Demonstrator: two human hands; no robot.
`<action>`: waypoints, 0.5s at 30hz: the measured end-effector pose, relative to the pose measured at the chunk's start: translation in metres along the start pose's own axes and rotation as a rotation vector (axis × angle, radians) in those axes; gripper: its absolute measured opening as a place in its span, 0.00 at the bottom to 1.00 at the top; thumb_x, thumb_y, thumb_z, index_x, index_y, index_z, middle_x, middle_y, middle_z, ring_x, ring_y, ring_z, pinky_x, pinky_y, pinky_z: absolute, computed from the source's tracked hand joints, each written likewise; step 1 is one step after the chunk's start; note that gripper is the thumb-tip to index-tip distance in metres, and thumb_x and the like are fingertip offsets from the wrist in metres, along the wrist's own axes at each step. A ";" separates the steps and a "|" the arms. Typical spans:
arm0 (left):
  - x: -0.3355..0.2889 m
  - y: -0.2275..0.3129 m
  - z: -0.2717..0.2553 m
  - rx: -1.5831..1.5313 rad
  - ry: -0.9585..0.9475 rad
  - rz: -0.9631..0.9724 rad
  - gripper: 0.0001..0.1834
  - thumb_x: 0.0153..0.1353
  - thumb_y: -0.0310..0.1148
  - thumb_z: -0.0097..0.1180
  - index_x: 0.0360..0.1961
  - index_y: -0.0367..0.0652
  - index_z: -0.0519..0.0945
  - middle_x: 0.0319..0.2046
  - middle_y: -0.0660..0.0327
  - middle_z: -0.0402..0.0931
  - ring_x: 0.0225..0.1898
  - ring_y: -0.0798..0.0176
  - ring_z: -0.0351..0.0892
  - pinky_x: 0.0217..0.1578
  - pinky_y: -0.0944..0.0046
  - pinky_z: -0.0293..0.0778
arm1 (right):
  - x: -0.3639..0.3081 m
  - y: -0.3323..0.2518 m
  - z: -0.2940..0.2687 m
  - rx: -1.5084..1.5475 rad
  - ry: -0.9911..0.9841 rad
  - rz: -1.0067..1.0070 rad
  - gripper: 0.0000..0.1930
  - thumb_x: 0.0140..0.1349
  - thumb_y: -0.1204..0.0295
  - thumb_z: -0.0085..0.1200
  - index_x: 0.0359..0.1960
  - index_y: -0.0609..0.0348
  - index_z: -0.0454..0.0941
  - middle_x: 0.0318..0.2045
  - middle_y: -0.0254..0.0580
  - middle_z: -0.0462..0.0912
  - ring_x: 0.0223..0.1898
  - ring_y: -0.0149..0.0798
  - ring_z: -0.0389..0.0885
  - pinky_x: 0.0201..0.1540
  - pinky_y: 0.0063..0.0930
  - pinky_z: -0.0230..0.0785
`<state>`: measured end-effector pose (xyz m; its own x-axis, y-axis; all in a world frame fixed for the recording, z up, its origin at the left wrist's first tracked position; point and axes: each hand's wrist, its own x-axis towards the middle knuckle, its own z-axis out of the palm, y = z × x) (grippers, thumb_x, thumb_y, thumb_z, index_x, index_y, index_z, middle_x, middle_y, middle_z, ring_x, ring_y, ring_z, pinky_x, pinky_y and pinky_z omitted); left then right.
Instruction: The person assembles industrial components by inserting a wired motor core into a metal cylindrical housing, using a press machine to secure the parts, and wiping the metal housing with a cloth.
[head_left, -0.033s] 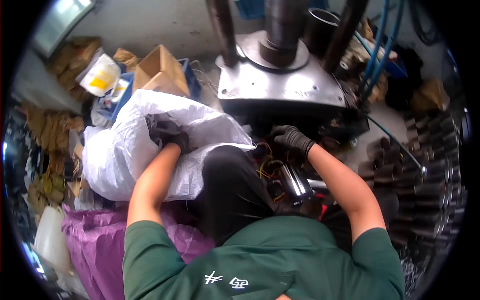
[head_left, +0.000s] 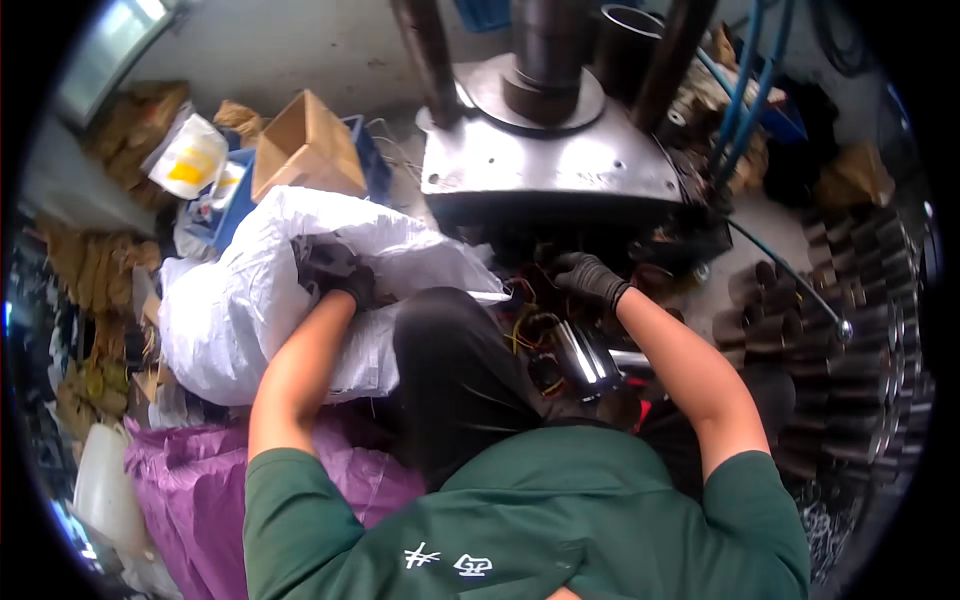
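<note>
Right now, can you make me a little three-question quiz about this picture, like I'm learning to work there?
1. Which hand reaches into the mouth of the white sack?
2. True or false: the right hand is bare.
3. Fill in the colour: the other sack, below the white one in the picture, is ____.

Key:
1. The left hand.
2. False; the right hand wears a dark glove.
3. Purple.

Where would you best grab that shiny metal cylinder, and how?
The shiny metal cylinder is probably best gripped across its middle, from above: its smooth, rounded side faces up uncovered, while yellow wires lie close by on its left.
</note>
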<state>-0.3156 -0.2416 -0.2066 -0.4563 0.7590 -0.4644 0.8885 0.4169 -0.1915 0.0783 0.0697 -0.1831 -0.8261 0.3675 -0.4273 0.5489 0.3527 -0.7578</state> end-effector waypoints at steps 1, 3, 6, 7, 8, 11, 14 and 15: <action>0.002 0.011 0.000 0.034 -0.029 0.060 0.30 0.69 0.56 0.50 0.61 0.47 0.82 0.62 0.47 0.78 0.64 0.47 0.77 0.67 0.53 0.67 | -0.005 0.054 0.002 -0.064 0.070 0.039 0.22 0.62 0.65 0.61 0.58 0.54 0.83 0.48 0.48 0.88 0.44 0.42 0.87 0.51 0.35 0.79; -0.007 0.024 0.002 -0.031 -0.102 0.149 0.30 0.69 0.57 0.50 0.61 0.47 0.82 0.62 0.47 0.78 0.64 0.48 0.76 0.67 0.54 0.67 | -0.028 0.097 0.013 -0.056 0.183 0.027 0.24 0.61 0.59 0.63 0.58 0.53 0.83 0.51 0.49 0.88 0.48 0.45 0.87 0.54 0.36 0.78; -0.033 0.045 -0.057 -0.383 -0.289 0.289 0.26 0.69 0.51 0.54 0.57 0.44 0.83 0.53 0.44 0.82 0.57 0.49 0.81 0.58 0.52 0.74 | -0.063 0.123 0.026 -0.086 0.114 0.093 0.35 0.56 0.51 0.68 0.63 0.54 0.79 0.53 0.53 0.87 0.54 0.48 0.85 0.57 0.38 0.77; -0.050 0.055 -0.099 -0.491 -0.352 0.342 0.24 0.69 0.49 0.55 0.56 0.43 0.84 0.51 0.42 0.84 0.55 0.49 0.83 0.55 0.51 0.77 | -0.065 0.139 0.024 -0.280 -0.106 0.202 0.44 0.52 0.49 0.71 0.69 0.55 0.73 0.55 0.55 0.86 0.57 0.49 0.84 0.58 0.39 0.76; -0.090 0.097 -0.181 -0.538 -0.495 0.026 0.20 0.68 0.44 0.56 0.53 0.42 0.84 0.37 0.47 0.86 0.46 0.52 0.86 0.45 0.54 0.80 | -0.068 0.136 0.023 -0.319 -0.250 0.258 0.49 0.49 0.49 0.73 0.72 0.54 0.68 0.55 0.55 0.86 0.57 0.49 0.84 0.58 0.40 0.76; -0.105 0.092 -0.212 -1.071 -0.295 -0.114 0.14 0.70 0.39 0.57 0.50 0.44 0.83 0.28 0.60 0.82 0.26 0.66 0.78 0.26 0.63 0.74 | -0.079 0.112 0.027 -0.347 -0.523 0.083 0.70 0.37 0.48 0.79 0.82 0.51 0.46 0.55 0.57 0.85 0.58 0.48 0.84 0.59 0.39 0.76; -0.094 0.125 -0.233 -1.255 0.285 0.280 0.13 0.72 0.35 0.57 0.52 0.40 0.82 0.35 0.60 0.84 0.32 0.68 0.83 0.28 0.64 0.77 | -0.101 0.070 0.031 -0.681 -0.647 0.097 0.60 0.46 0.47 0.69 0.79 0.52 0.49 0.50 0.56 0.88 0.51 0.51 0.87 0.55 0.41 0.77; -0.083 0.142 -0.239 -1.398 0.348 0.394 0.14 0.72 0.34 0.59 0.53 0.38 0.82 0.37 0.60 0.85 0.33 0.66 0.85 0.34 0.66 0.79 | -0.111 0.062 0.037 -0.804 -0.577 0.059 0.48 0.55 0.48 0.60 0.76 0.54 0.57 0.46 0.55 0.89 0.48 0.53 0.88 0.52 0.42 0.78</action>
<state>-0.1631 -0.1264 0.0114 -0.3712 0.9282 -0.0252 0.2829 0.1389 0.9490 0.1993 0.0196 -0.2013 -0.6131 0.0025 -0.7900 0.3379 0.9047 -0.2594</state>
